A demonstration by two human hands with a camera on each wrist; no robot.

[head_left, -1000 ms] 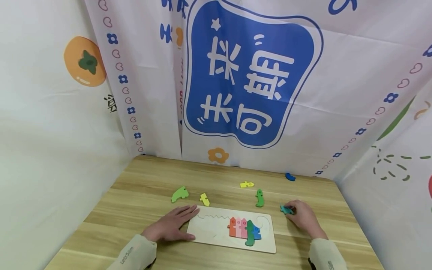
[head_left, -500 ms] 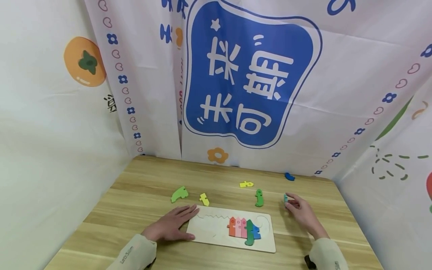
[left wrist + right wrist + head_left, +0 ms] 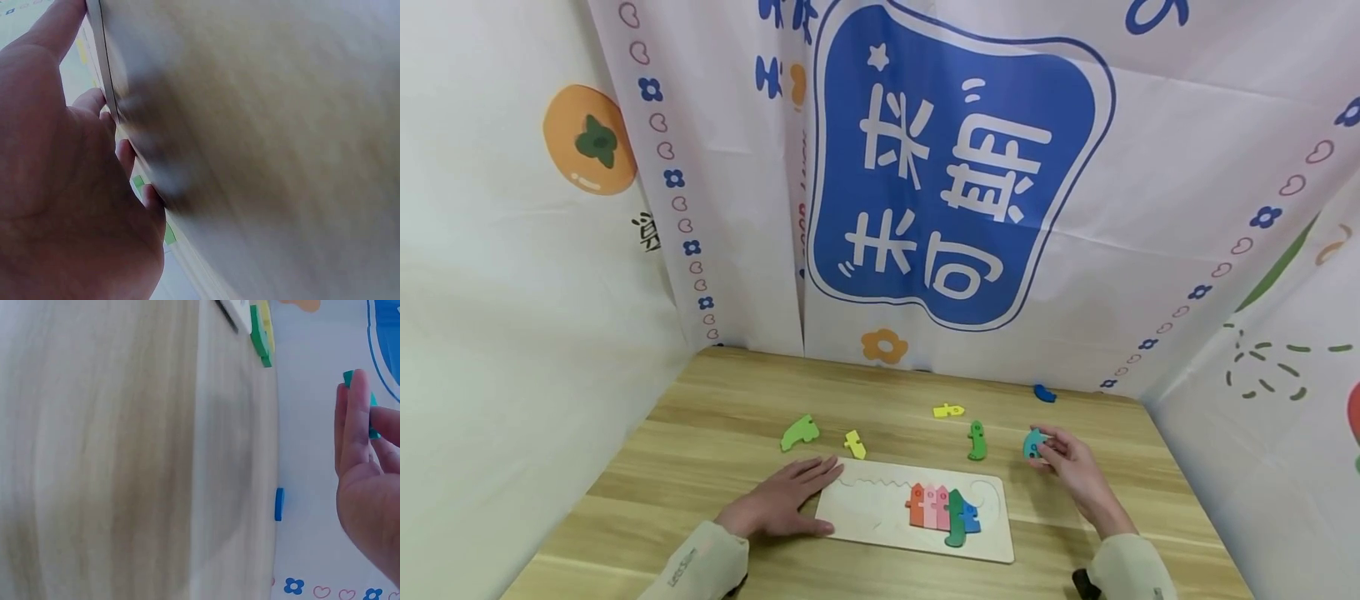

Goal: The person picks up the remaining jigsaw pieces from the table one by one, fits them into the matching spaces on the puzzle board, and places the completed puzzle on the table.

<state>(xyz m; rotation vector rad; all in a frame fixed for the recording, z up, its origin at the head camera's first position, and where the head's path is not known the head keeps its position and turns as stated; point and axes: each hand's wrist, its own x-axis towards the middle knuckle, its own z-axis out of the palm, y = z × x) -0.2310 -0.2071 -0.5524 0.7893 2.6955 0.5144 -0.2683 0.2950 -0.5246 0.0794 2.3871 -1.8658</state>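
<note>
My right hand (image 3: 1073, 471) pinches a teal puzzle piece (image 3: 1033, 442) between thumb and fingers, raised off the table to the right of the board. In the right wrist view that piece (image 3: 374, 432) shows only in part behind the fingers. My left hand (image 3: 781, 500) lies with straight fingers at the left end of the wooden puzzle board (image 3: 861, 518), thumb and fingertips on its edge. Set on the board are an orange piece (image 3: 917, 506), two pink pieces (image 3: 936, 508), a dark green piece (image 3: 955, 521) and a blue piece (image 3: 971, 518).
Loose on the wooden table (image 3: 715, 433) lie a light green piece (image 3: 800, 432), a small yellow piece (image 3: 854, 444), a longer yellow piece (image 3: 948, 411), a green piece (image 3: 977, 441) and, near the back edge, a dark blue piece (image 3: 1045, 393). Printed cloth (image 3: 752, 275) hangs behind.
My right hand has lifted the teal piece off the table and turned it, so its broad face now shows. The left hand and the board have stayed put.
</note>
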